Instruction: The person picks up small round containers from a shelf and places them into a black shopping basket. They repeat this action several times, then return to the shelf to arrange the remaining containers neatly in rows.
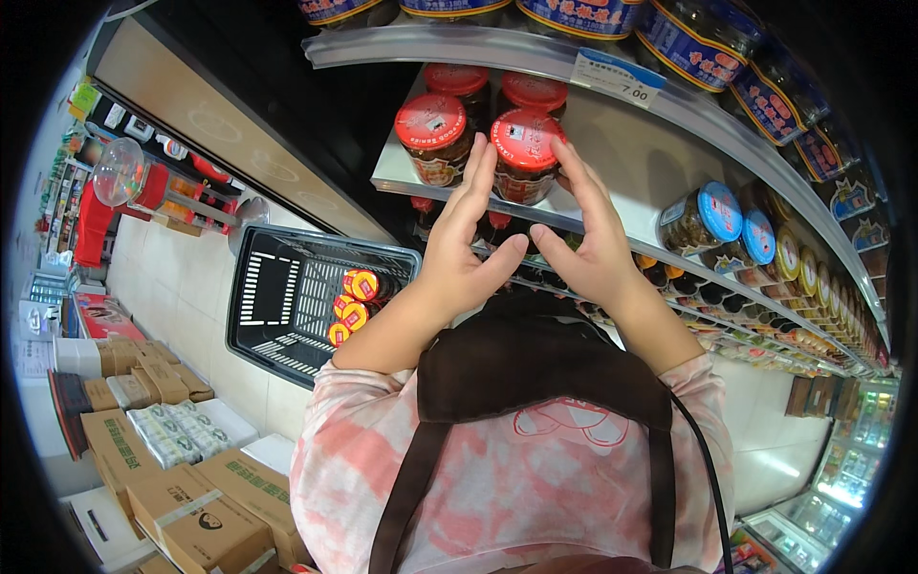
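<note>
A jar with a red lid (527,143) stands upright at the front of a white shelf (609,143). My left hand (462,229) is along its left side, the straight fingers in the narrow space beside a second red-lidded jar (432,133). On the other side, the fingertips of my right hand (592,222) are at the lid's right edge. Both thumbs point inward in front of the shelf edge, clear of the jar. Whether my left fingers press on the glass is hard to tell. Behind the front pair are two more red-lidded jars (534,92).
Overhead, a shelf with a clear price rail (459,50) holds blue-labelled jars (574,14). Blue-lidded jars (706,215) stand to the right. A black basket (247,287) at left holds several yellow-and-red-lidded jars (355,316). Cardboard boxes (201,516) are stacked lower left.
</note>
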The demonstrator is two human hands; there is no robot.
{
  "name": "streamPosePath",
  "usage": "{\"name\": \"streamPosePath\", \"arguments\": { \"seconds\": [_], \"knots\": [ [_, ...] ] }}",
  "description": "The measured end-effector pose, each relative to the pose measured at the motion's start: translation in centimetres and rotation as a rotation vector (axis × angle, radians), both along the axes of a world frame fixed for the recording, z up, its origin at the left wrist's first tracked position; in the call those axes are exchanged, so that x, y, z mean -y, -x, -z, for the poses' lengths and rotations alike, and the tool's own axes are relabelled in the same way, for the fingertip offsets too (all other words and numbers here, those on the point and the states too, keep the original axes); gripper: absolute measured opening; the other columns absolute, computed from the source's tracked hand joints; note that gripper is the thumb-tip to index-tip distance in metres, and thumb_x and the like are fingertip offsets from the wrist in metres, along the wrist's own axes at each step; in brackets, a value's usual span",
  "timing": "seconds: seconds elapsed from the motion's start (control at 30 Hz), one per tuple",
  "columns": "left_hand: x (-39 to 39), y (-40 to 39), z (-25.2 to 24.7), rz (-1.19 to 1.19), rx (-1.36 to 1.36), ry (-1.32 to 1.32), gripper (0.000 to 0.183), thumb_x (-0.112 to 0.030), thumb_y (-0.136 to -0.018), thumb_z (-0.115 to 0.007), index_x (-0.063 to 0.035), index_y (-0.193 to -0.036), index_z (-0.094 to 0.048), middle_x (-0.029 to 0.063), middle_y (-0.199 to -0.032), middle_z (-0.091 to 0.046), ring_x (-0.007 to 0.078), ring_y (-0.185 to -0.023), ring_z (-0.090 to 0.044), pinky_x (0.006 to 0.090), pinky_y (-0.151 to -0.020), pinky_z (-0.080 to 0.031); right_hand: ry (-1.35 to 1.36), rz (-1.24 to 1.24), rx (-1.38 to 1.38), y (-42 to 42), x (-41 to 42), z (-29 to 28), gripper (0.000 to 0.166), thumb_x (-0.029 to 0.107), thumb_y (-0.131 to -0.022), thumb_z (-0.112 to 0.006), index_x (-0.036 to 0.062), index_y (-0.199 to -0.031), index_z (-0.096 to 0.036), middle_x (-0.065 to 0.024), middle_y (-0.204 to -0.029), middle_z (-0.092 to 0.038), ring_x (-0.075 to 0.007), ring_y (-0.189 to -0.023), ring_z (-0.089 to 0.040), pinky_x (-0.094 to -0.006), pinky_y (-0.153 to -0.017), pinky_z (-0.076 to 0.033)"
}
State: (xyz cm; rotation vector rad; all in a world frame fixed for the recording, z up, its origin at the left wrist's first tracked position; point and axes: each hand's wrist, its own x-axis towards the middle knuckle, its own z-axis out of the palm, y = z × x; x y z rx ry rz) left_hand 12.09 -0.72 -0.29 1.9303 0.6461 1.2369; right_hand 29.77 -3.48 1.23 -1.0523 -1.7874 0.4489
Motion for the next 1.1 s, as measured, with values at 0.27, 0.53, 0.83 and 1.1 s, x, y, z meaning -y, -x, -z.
{"name": "streamPosePath", "arguments": {
  "seconds": [0.27, 0.53, 0.83, 1.1],
  "knots": [
    [0.4, 0.5, 0.2, 0.018, -0.019, -0.017, 0.079, -0.009, -0.076, -0.063, 0.004, -0.143, -0.023, 0.0278, -0.148, -0.019, 0.0342, -0.138, -0.023, 0.0366, -0.109, -0.022, -0.015, -0.019, 0.036, 0.1, -0.3, 0.1, 0.073, 0.01, -0.075, -0.065, -0.0011, -0.139, -0.031, -0.0262, -0.136, -0.039, -0.0398, -0.128, -0.036, -0.042, -0.106, -0.029],
    [0.5, 0.9, 0.2, 0.022, -0.012, -0.004, 0.078, -0.008, -0.076, -0.062, 0.005, -0.142, -0.024, 0.0269, -0.148, -0.021, 0.0335, -0.138, -0.023, 0.0376, -0.109, -0.021, -0.028, -0.023, 0.088, 0.0, -0.4, 0.1, 0.074, 0.011, -0.075, -0.065, 0.001, -0.14, -0.031, -0.0277, -0.138, -0.036, -0.041, -0.128, -0.037, -0.0425, -0.105, -0.029],
    [1.7, 1.2, 0.5, 0.058, 0.127, -0.109, 0.052, -0.003, -0.078, -0.056, 0.0105, -0.127, -0.047, 0.03, -0.137, -0.04, 0.0339, -0.129, -0.042, 0.0368, -0.105, -0.03, -0.11, 0.009, 0.089, -4.4, 3.5, -1.8, 0.042, 0.004, -0.075, -0.062, 0.0029, -0.117, -0.057, -0.015, -0.121, -0.058, -0.0317, -0.109, -0.055, -0.0381, -0.094, -0.042],
    [1.1, -2.6, -0.2, 0.248, -0.005, -0.143, 0.045, -0.004, -0.078, -0.056, 0.0059, -0.122, -0.055, 0.0256, -0.132, -0.048, 0.0306, -0.121, -0.051, 0.0348, -0.102, -0.036, 0.027, 0.244, -0.158, -8.5, 9.5, -1.2, 0.036, -0.003, -0.076, -0.059, 0.0024, -0.112, -0.059, -0.0134, -0.118, -0.059, -0.0238, -0.106, -0.057, -0.0321, -0.086, -0.046]
  ]
}}
